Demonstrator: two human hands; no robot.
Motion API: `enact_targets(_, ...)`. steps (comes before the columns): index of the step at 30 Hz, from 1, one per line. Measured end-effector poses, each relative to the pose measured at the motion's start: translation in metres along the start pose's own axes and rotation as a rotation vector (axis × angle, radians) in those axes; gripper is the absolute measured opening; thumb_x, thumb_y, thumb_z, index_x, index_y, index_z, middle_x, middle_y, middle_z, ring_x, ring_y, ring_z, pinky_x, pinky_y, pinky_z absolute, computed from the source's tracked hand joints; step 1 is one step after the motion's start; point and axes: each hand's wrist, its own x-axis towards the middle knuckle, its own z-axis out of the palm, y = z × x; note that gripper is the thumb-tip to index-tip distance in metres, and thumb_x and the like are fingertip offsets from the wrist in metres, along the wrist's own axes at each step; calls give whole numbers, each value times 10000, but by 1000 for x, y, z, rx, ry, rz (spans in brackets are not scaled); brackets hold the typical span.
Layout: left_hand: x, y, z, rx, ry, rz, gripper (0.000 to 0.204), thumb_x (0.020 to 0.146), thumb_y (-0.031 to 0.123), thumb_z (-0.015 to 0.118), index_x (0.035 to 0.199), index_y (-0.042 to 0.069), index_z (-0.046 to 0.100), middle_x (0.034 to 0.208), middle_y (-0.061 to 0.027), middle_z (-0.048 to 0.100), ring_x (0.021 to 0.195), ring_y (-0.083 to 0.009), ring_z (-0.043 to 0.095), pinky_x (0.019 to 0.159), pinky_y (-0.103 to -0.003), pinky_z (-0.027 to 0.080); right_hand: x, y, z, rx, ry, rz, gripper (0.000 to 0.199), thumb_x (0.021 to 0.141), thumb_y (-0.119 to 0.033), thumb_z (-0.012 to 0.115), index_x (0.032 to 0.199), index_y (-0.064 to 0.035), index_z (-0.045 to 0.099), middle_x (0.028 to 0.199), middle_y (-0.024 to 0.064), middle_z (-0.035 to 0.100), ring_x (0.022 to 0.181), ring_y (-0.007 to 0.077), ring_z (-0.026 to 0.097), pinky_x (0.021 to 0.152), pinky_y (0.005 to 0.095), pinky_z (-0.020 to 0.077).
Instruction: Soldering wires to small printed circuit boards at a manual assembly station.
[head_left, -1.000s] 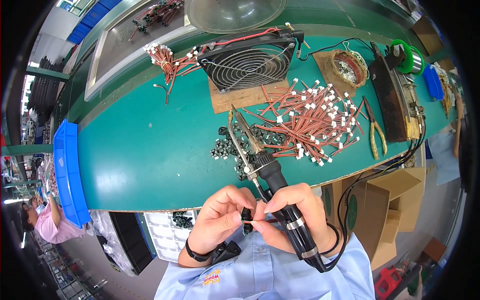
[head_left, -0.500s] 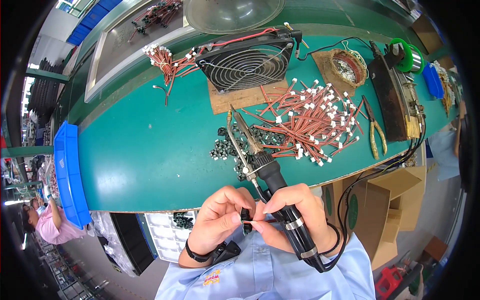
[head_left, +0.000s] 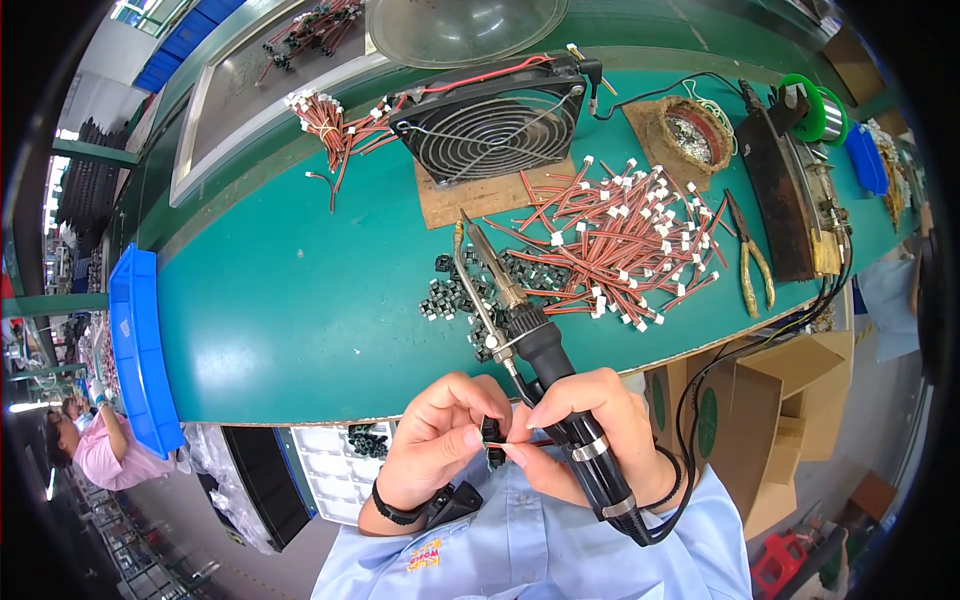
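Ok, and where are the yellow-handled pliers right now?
In the head view, the yellow-handled pliers lie on the right of the green bench top, between the pile of red wires and the long dark block, handles toward the near edge.

green-topped table (head_left: 270,340) takes up most of the view, grey floor (head_left: 285,555) below, chunky green beam (head_left: 55,305) off left, a lit tube light (head_left: 33,406) under that, plus a red plastic stool (head_left: 764,572) bottom right lol
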Motion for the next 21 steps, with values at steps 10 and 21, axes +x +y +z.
enact_targets(10, 1, 0, 1, -4, 6, -2, 181, 870, 148, 572, 962, 14, 493, 878, -62, 478, 805, -135, 468, 704, -259, 373, -3, 3, 1, 60, -3, 16, 390, 681, 29, 732, 962, -47, 473, 817, 72, 593, 699, 151, 645, 578, 251, 502)
enact_targets(21, 0, 8, 1, 37, 2, -61, 167, 866, 117, 565, 968, -9, 525, 906, -78, 502, 830, -144, 499, 745, -272, 397, -2, 3, -5, 55, -32, 42, 359, 695, 25, 723, 943, -40, 473, 794, 76, 608, 702, 155, 645, 596, 258, 507)
